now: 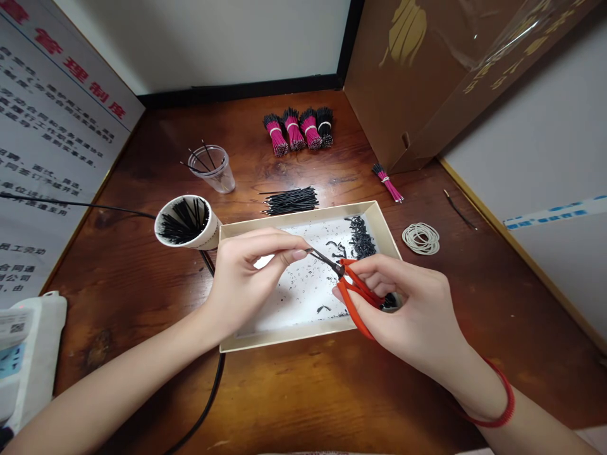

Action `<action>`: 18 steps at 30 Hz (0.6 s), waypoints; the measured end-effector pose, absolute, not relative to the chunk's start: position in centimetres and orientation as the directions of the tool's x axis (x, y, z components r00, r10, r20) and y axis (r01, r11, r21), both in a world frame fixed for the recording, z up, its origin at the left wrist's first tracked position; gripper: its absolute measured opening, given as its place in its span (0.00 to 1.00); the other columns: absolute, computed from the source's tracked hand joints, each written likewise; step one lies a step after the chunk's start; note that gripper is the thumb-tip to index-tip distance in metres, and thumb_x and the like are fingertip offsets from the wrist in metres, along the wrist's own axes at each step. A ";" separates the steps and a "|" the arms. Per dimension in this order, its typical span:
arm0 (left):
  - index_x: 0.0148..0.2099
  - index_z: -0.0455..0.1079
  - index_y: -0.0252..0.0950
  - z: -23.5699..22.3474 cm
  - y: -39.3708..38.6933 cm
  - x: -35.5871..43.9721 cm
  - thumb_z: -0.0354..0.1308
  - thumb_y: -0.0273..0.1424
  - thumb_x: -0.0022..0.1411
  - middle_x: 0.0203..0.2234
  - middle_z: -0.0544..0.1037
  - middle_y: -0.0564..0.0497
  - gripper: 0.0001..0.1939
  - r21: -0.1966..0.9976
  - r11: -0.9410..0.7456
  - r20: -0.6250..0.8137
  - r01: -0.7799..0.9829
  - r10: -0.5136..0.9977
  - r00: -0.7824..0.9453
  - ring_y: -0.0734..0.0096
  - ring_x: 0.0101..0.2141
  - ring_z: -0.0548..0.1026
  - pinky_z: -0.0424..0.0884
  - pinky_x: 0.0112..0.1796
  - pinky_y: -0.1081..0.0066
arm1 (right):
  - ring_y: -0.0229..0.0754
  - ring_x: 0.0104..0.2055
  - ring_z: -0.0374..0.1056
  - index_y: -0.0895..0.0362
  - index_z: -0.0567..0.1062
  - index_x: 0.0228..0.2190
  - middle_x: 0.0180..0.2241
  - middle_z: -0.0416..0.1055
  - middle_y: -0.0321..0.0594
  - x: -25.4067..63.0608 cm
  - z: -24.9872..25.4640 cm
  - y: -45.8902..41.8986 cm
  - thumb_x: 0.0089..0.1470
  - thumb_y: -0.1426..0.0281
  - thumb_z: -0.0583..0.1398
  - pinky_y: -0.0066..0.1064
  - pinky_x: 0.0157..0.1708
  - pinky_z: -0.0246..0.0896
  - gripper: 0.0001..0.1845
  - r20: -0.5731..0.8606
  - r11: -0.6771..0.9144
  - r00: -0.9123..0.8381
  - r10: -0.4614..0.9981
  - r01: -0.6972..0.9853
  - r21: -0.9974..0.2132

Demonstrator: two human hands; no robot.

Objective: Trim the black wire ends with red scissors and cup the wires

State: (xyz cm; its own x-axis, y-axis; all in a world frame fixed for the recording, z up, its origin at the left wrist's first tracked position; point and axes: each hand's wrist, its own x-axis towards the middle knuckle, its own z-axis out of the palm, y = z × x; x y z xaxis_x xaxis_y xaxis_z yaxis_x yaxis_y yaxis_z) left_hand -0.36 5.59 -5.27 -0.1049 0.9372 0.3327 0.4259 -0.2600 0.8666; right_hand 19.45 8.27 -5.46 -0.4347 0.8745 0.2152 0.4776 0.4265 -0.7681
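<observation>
Over a shallow cardboard box, both hands meet close together. My left hand pinches a small dark piece between thumb and forefinger; most of it is hidden, though it resembles the black wires nearby. My right hand is wrapped round red-handled scissors, whose dark blades point left to the left fingertips. Black clippings lie heaped in the box's far right corner, with tiny bits scattered over its white bottom. Just behind the box lies a pile of black wires.
A paper cup full of black wires and a clear plastic cup stand left. Several tied wire bundles stand behind. Rubber bands and a small pink bundle lie right. A brown carton and power strip flank the table.
</observation>
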 end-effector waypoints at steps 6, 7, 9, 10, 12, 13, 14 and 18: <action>0.33 0.79 0.38 -5.2 5.6 -0.5 0.62 0.21 0.57 0.28 0.83 0.52 0.07 0.862 -0.258 0.333 0.436 0.937 -0.104 0.72 0.29 0.78 0.74 0.31 0.73 | 0.34 0.20 0.64 0.55 0.72 0.27 0.21 0.71 0.33 19.4 -5.4 8.3 0.47 0.74 0.64 0.27 0.19 0.61 0.05 0.211 0.420 -0.433 0.876 0.474 -0.774; 0.33 0.79 0.38 -5.2 5.6 -0.5 0.62 0.21 0.57 0.28 0.83 0.52 0.07 0.863 -0.256 0.331 0.436 0.938 -0.105 0.72 0.29 0.78 0.74 0.31 0.73 | 0.34 0.20 0.63 0.55 0.72 0.27 0.21 0.71 0.33 19.4 -5.4 8.3 0.47 0.73 0.64 0.27 0.19 0.61 0.05 0.212 0.421 -0.434 0.876 0.473 -0.774; 0.32 0.79 0.38 -5.2 5.5 -0.4 0.63 0.21 0.57 0.28 0.83 0.53 0.07 0.864 -0.252 0.328 0.437 0.938 -0.109 0.72 0.29 0.78 0.74 0.31 0.73 | 0.34 0.20 0.63 0.55 0.72 0.27 0.20 0.71 0.33 19.4 -5.5 8.3 0.47 0.73 0.64 0.27 0.19 0.61 0.05 0.206 0.420 -0.436 0.876 0.476 -0.773; 0.32 0.79 0.38 -5.2 5.5 -0.4 0.63 0.21 0.57 0.28 0.83 0.53 0.07 0.864 -0.251 0.328 0.436 0.938 -0.109 0.72 0.29 0.78 0.74 0.31 0.74 | 0.34 0.20 0.63 0.55 0.72 0.28 0.21 0.71 0.33 19.4 -5.5 8.3 0.47 0.73 0.64 0.27 0.19 0.61 0.05 0.204 0.419 -0.438 0.875 0.478 -0.772; 0.32 0.79 0.38 -5.2 5.5 -0.4 0.63 0.21 0.57 0.28 0.83 0.53 0.07 0.864 -0.254 0.330 0.435 0.938 -0.106 0.73 0.29 0.78 0.74 0.31 0.74 | 0.34 0.20 0.63 0.55 0.72 0.28 0.21 0.70 0.33 19.4 -5.5 8.3 0.47 0.74 0.64 0.27 0.19 0.61 0.05 0.204 0.420 -0.439 0.875 0.480 -0.770; 0.32 0.79 0.37 -5.2 5.5 -0.4 0.63 0.21 0.57 0.28 0.83 0.53 0.07 0.863 -0.257 0.331 0.435 0.938 -0.103 0.73 0.29 0.78 0.74 0.31 0.74 | 0.34 0.20 0.63 0.55 0.72 0.28 0.21 0.70 0.33 19.4 -5.4 8.4 0.47 0.74 0.64 0.27 0.19 0.61 0.05 0.205 0.422 -0.439 0.875 0.481 -0.769; 0.32 0.79 0.37 -5.2 5.6 -0.4 0.63 0.21 0.57 0.27 0.82 0.52 0.07 0.862 -0.260 0.333 0.434 0.938 -0.100 0.73 0.29 0.78 0.74 0.31 0.75 | 0.34 0.20 0.63 0.55 0.72 0.28 0.21 0.70 0.33 19.4 -5.4 8.4 0.47 0.74 0.64 0.27 0.19 0.61 0.05 0.208 0.423 -0.438 0.874 0.479 -0.769; 0.33 0.79 0.37 -5.2 5.6 -0.4 0.62 0.20 0.57 0.27 0.82 0.52 0.07 0.861 -0.272 0.342 0.430 0.935 -0.093 0.73 0.29 0.78 0.74 0.31 0.75 | 0.34 0.20 0.62 0.55 0.72 0.28 0.20 0.69 0.32 19.4 -5.4 8.4 0.47 0.74 0.64 0.26 0.19 0.60 0.05 0.217 0.429 -0.441 0.871 0.469 -0.772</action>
State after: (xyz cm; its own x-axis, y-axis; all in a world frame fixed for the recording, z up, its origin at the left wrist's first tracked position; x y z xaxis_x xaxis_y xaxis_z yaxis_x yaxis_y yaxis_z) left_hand -0.37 5.63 -5.24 -0.0930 0.9352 0.3417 0.4296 -0.2719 0.8611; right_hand 19.40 8.37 -5.42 -0.4406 0.8711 0.2168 0.4685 0.4292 -0.7722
